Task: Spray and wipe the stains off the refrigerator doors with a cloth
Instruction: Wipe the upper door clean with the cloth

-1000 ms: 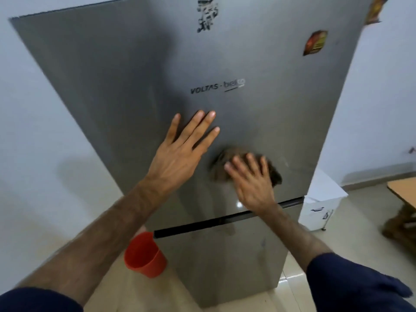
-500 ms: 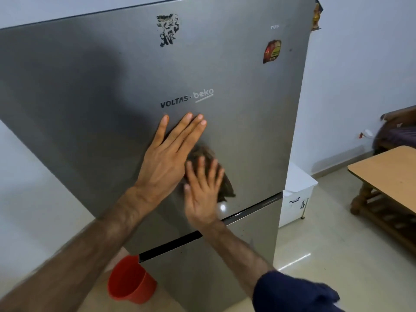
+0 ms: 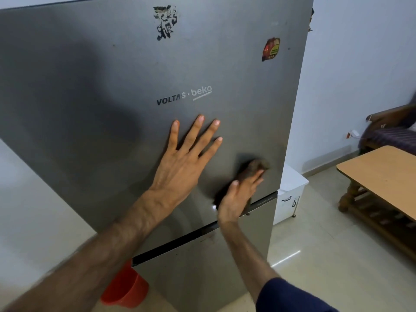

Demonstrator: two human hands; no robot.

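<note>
A grey steel refrigerator fills the view; its upper door (image 3: 101,91) carries a torn black sticker remnant (image 3: 165,22) and a red sticker (image 3: 271,49). My left hand (image 3: 186,158) lies flat on the upper door below the brand lettering, fingers spread, holding nothing. My right hand (image 3: 238,197) presses a dark brown cloth (image 3: 255,166) against the door's lower right, just above the dark gap (image 3: 180,246) over the lower door (image 3: 202,273). No spray bottle is in sight.
An orange bucket (image 3: 126,287) stands on the floor left of the fridge base. A white box (image 3: 290,194) sits by the fridge's right side. A wooden table (image 3: 382,174) and a dark-cushioned seat (image 3: 391,131) stand at the right.
My right hand has slid the cloth to the right along the bottom of the upper door, away from the left hand. The left hand has stayed flat on the door.
</note>
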